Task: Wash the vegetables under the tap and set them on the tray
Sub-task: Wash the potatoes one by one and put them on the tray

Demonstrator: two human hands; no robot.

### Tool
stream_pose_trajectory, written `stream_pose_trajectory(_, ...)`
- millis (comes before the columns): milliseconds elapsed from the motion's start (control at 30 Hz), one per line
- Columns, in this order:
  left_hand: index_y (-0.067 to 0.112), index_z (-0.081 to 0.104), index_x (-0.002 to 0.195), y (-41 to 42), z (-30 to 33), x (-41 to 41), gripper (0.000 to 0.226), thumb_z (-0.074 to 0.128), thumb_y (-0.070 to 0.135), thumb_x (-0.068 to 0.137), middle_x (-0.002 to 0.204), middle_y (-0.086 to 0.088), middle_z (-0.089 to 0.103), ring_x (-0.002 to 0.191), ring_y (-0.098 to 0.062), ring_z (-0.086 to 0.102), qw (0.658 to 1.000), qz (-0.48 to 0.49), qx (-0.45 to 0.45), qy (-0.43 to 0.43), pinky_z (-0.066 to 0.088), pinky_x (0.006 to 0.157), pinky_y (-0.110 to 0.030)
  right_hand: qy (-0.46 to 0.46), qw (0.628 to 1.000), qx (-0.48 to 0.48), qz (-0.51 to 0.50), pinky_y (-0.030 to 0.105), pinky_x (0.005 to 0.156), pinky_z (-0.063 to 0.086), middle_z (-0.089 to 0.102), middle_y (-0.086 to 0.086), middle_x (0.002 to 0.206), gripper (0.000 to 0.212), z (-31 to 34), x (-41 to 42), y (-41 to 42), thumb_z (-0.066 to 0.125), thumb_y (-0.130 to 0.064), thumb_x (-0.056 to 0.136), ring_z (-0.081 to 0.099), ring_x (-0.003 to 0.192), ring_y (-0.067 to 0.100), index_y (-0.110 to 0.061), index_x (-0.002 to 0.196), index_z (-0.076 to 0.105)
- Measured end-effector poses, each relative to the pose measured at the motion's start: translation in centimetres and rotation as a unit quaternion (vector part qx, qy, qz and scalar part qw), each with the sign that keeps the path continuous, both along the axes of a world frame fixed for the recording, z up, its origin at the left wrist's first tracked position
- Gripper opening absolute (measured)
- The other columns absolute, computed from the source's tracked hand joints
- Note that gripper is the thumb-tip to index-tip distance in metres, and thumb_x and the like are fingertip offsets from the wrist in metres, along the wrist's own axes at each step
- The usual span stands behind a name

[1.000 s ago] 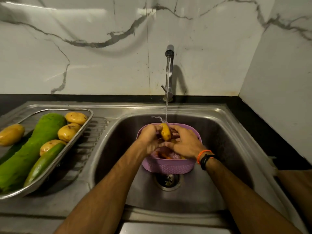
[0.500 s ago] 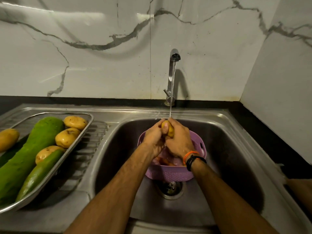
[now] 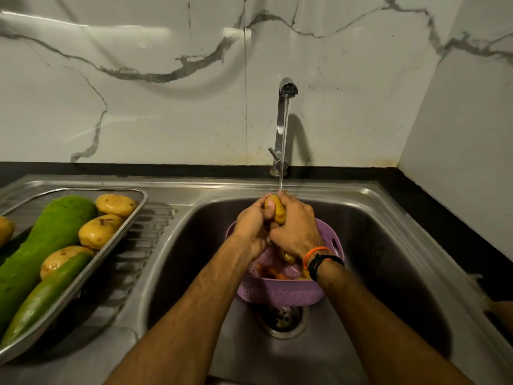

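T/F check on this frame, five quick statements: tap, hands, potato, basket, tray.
1. The tap is running. True.
2. Both the left hand and the right hand hold the potato. True.
3. The purple basket sits on the tray. False: it sits in the sink, over the drain.
4. The tray holds only potatoes. False: long green vegetables lie there too.
5. The orange band is on the left wrist. False: it is on the right wrist.
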State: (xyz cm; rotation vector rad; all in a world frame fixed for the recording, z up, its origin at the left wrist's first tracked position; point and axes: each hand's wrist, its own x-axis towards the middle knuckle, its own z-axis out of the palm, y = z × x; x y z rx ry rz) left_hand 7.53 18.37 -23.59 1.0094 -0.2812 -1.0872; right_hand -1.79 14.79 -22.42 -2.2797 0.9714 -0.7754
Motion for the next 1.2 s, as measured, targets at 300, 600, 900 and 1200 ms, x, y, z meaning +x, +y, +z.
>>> stream_pose_trajectory(300,0.015,0.062,0.131,0.3,0.0,-0.2,0.035,0.046,0.007,0.100,0.124,-0.015,0.065,0.111,-0.027,0.062,1.000,-0.004,0.001,0.005,0.057,0.078,-0.035,-0.030,0.999,-0.022,0.008,0.013,0.088,0.035,0.062,0.007,0.123,0.054,0.6,-0.8,0.5,0.068,0.000,0.075,0.057,0.113,0.020,-0.010,0.128,0.058)
stream_pose_trajectory(600,0.013,0.060,0.132,0.1,-0.1,-0.3,0.035,0.046,0.008,0.100,0.122,-0.015,0.065,0.106,-0.026,0.062,1.000,-0.003,-0.002,-0.011,0.055,0.073,-0.033,-0.022,0.999,-0.025,-0.001,0.012,0.092,0.030,0.058,0.006,0.131,0.061,0.5,-0.6,0.3,0.068,-0.002,0.075,0.053,0.120,0.020,-0.011,0.133,0.054)
stream_pose_trajectory(900,0.013,0.061,0.132,0.0,0.0,-0.5,0.036,0.048,0.005,0.099,0.125,-0.015,0.065,0.111,-0.026,0.062,0.999,-0.001,0.000,-0.038,0.055,0.085,-0.037,-0.042,0.999,-0.032,-0.006,0.011,0.081,0.036,0.065,0.000,0.114,0.055,-0.2,-0.6,-0.3,0.074,-0.005,0.072,0.051,0.094,0.005,-0.018,0.123,0.060)
stream_pose_trajectory(1200,0.014,0.067,0.122,0.1,-0.2,-0.2,0.033,0.047,0.004,0.099,0.119,-0.015,0.068,0.107,-0.026,0.063,0.998,-0.006,0.003,-0.055,0.055,0.086,-0.039,-0.039,0.999,-0.038,0.003,0.022,0.086,0.048,0.066,-0.003,0.109,0.049,-0.6,-0.2,-0.4,0.074,-0.008,0.072,0.060,0.099,0.013,-0.023,0.117,0.062)
